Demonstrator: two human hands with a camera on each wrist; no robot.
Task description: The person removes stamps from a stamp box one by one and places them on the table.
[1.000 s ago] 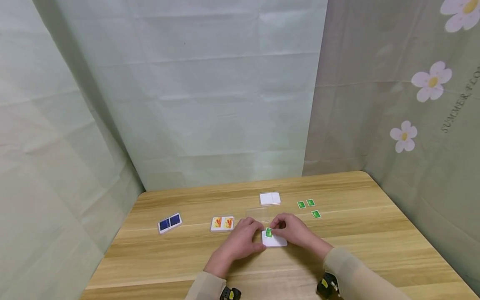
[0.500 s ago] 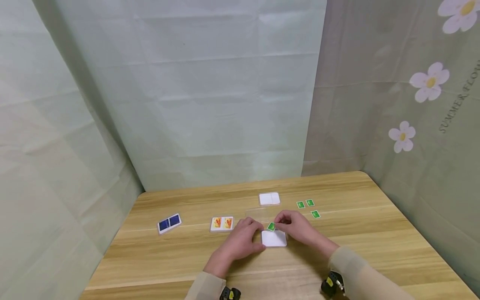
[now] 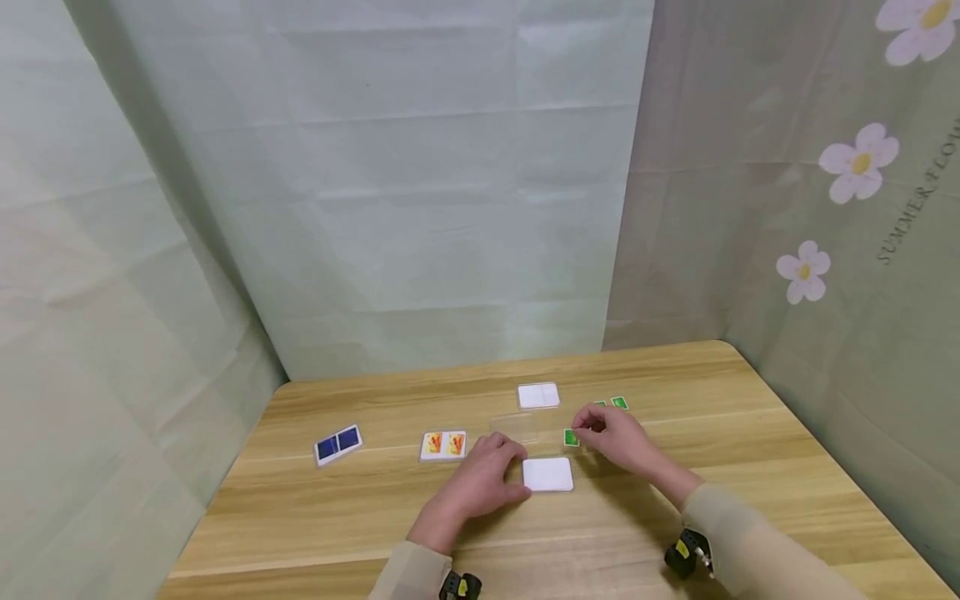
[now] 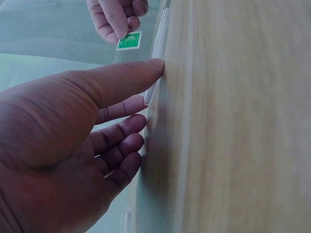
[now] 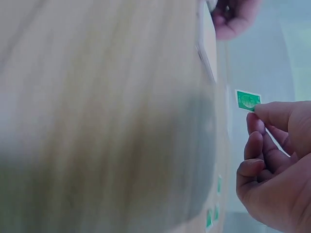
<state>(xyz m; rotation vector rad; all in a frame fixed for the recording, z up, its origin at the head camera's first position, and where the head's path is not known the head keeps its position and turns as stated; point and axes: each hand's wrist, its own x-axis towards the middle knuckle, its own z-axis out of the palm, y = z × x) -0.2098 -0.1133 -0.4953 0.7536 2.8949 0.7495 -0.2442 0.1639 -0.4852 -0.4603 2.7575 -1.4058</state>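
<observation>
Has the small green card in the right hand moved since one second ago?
Yes. The green card, pinched by the right hand, left the white tray and went right and farther back, toward the green cards lying on the table.

near edge: bare counter (image 3: 315, 533), open pass
center: white tray (image 3: 548, 474), clear lid (image 3: 514, 426) block
right: green cards (image 3: 619, 403) scattered

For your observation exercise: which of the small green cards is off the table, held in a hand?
The green card pinched by the right hand; the other green cards lie flat on the table beyond it.
</observation>
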